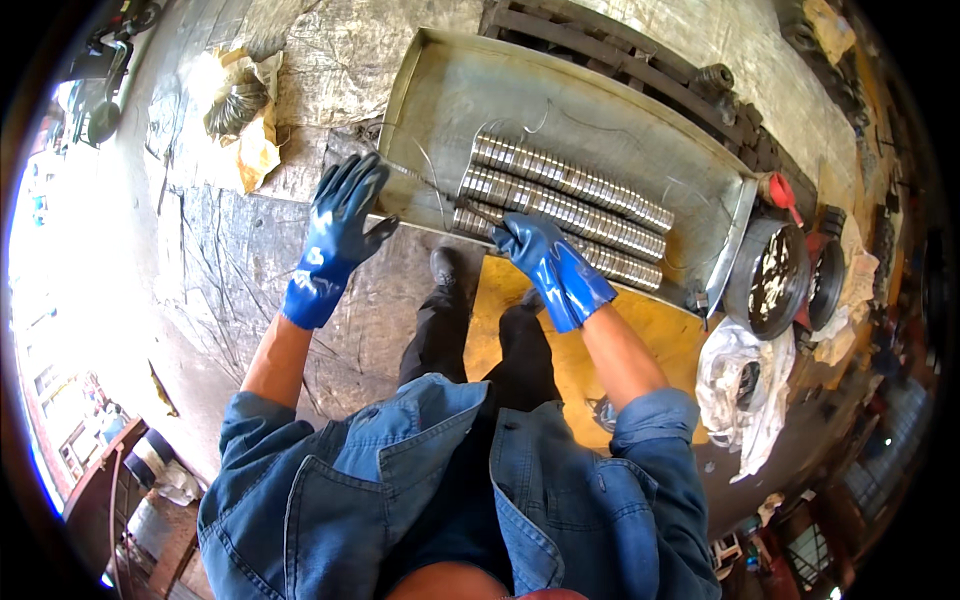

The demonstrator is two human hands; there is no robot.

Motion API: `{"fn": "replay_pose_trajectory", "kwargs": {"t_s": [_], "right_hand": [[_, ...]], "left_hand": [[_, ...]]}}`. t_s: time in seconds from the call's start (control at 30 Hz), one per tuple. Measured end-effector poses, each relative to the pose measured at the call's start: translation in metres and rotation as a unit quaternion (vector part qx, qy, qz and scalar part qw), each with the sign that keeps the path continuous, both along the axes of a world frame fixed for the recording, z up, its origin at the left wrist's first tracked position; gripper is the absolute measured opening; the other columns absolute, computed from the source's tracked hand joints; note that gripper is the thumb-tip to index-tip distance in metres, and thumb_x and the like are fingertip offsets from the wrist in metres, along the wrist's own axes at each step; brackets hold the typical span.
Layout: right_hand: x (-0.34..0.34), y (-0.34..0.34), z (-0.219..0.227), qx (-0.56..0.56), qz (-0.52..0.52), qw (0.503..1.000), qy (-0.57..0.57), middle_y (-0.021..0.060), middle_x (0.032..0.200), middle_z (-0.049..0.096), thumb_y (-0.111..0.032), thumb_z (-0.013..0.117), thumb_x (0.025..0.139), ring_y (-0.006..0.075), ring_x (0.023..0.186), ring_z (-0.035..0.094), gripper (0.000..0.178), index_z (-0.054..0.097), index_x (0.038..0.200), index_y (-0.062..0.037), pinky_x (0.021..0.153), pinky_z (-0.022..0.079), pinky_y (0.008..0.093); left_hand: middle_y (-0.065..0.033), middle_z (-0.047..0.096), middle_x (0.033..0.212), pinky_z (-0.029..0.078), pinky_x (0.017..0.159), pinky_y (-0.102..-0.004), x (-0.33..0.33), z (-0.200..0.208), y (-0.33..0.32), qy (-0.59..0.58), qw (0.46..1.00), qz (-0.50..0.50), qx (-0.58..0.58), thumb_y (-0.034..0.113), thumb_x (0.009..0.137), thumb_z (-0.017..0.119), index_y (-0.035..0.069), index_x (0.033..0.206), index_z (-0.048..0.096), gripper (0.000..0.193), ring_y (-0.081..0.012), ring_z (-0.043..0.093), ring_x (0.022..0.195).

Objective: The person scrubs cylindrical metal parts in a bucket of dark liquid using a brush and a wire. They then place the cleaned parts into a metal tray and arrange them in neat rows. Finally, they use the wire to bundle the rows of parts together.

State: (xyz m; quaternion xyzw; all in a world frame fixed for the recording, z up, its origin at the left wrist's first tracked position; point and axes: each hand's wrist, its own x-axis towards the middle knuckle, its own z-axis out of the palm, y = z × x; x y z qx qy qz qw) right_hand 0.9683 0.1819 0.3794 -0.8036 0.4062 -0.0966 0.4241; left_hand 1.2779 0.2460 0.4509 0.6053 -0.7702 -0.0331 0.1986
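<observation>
My left hand point(340, 230), in a blue rubber glove, is raised at the left end of the metal tray point(440, 90), fingers stretched out and nothing in them. The gloved fingers of my right hand point(552, 262) are closed round a thin dark rod-like tool point(484, 211) at the tray's near edge. Its slim end points left toward my left hand; its exact kind is unclear. Below and beside it, shiny metal rings point(575, 180) lie packed side by side in three long rows. My right hand partly hides the nearest row.
Loose thin wires point(590, 125) lie in the tray. Right of it stand a red funnel point(785, 197), a round dark pan point(768, 278) with pale pieces and a white plastic bag point(742, 390). A dark slatted rack point(600, 45) runs behind. Crumpled brown paper point(258, 155) lies at left.
</observation>
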Motion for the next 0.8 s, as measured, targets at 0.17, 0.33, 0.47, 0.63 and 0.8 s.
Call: {"fn": "replay_pose_trajectory", "kwargs": {"t_s": [0.17, 0.33, 0.47, 0.63, 0.8], "right_hand": [[0.003, 0.015, -0.02, -0.007, 0.026, 0.998, -0.053, 0.0186, 0.077, 0.064, -0.023, 0.062, 0.087, 0.0412, 0.073, 0.06, 0.017, 0.065, 0.08, -0.0074, 0.06, 0.045, 0.0469], [0.005, 0.014, -0.002, 0.033, 0.018, 0.998, -0.048, 0.0151, 0.077, 0.064, -0.019, 0.062, 0.089, 0.0346, 0.071, 0.063, 0.012, 0.067, 0.087, -0.0079, 0.06, 0.047, 0.0411], [-0.031, 0.025, 0.039, 0.272, -0.139, 0.909, -0.286, 0.0088, 0.09, 0.07, -0.008, 0.059, 0.092, 0.0182, 0.08, 0.068, 0.015, 0.067, 0.103, -0.0005, 0.068, 0.053, 0.0295], [-0.095, 0.006, 0.124, 0.244, -0.224, 0.904, -0.27, 0.0112, 0.095, 0.069, -0.022, 0.056, 0.102, 0.0176, 0.08, 0.068, 0.027, 0.064, 0.101, 0.003, 0.071, 0.055, 0.0321], [-0.175, -0.016, 0.076, 0.097, -0.179, 0.976, -0.078, 0.0118, 0.084, 0.07, -0.022, 0.061, 0.098, 0.0209, 0.073, 0.068, 0.026, 0.068, 0.09, 0.0019, 0.067, 0.054, 0.0336]], "left_hand": [[-0.0165, 0.061, 0.13, 0.042, 0.107, -0.0497, 0.003, -0.019, -0.053, 0.011, 0.975, -0.188, 0.117, 0.037, 0.076, 0.077, 0.007, 0.126, 0.061, 0.061, -0.0368, 0.056, 0.123], [-0.0134, 0.068, 0.113, 0.047, 0.1, -0.0433, 0.056, -0.052, -0.09, -0.006, 0.944, -0.244, 0.221, 0.023, 0.074, 0.078, 0.009, 0.116, 0.066, 0.046, -0.034, 0.062, 0.111], [-0.0105, 0.072, 0.093, 0.055, 0.083, -0.0392, 0.107, -0.077, -0.098, 0.023, 0.932, -0.2, 0.302, 0.024, 0.079, 0.068, 0.014, 0.103, 0.073, 0.026, -0.0303, 0.068, 0.092], [-0.0117, 0.073, 0.088, 0.056, 0.073, -0.0377, 0.123, -0.084, -0.078, 0.111, 0.89, -0.105, 0.429, 0.03, 0.084, 0.067, 0.01, 0.098, 0.074, 0.026, -0.0256, 0.07, 0.08], [-0.0087, 0.074, 0.09, 0.056, 0.074, -0.035, 0.112, -0.031, -0.089, 0.05, 0.862, 0.014, 0.504, 0.036, 0.092, 0.067, 0.005, 0.104, 0.072, 0.034, -0.0187, 0.069, 0.081]]}}
